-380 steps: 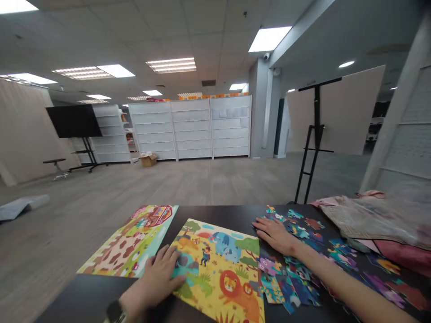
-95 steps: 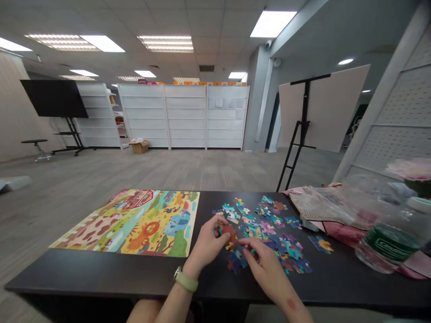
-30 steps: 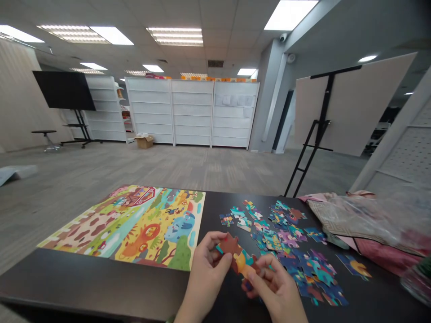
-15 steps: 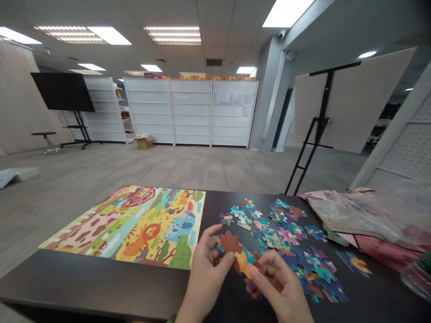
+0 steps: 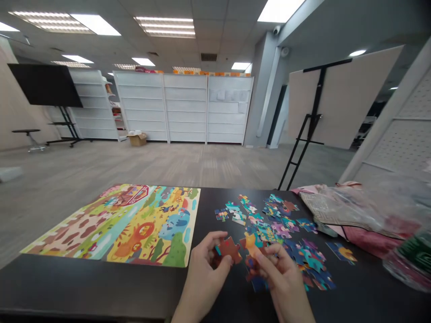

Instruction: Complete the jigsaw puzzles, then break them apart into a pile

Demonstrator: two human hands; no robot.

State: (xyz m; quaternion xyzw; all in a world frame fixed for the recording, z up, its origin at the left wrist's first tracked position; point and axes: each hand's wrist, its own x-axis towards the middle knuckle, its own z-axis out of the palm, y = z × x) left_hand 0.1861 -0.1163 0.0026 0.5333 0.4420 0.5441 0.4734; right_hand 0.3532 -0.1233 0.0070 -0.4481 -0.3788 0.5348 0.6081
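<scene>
My left hand [image 5: 209, 265] pinches a reddish-brown puzzle piece [image 5: 230, 250] with a bit of teal at its left edge. Close by on the right, my right hand [image 5: 281, 271] grips an orange puzzle piece [image 5: 251, 244] between thumb and fingers. A narrow gap separates the two pieces, which are held above the dark table [image 5: 134, 287]. Beyond and beneath my right hand lie many loose puzzle pieces [image 5: 281, 229] in teal, purple and dark blue, some overlapping. My right fingers hide part of the orange piece and some of that pile.
Left of my hands lies a colourful animal picture board [image 5: 134, 226]. A single piece [image 5: 341, 252] rests at the right, near a pink fabric bag [image 5: 367, 242] under clear plastic. A bottle with a green label [image 5: 417, 255] stands at the right edge.
The brown and orange pieces, close together or overlapping before, are now apart, one in each hand. The view has shifted a little to the right.
</scene>
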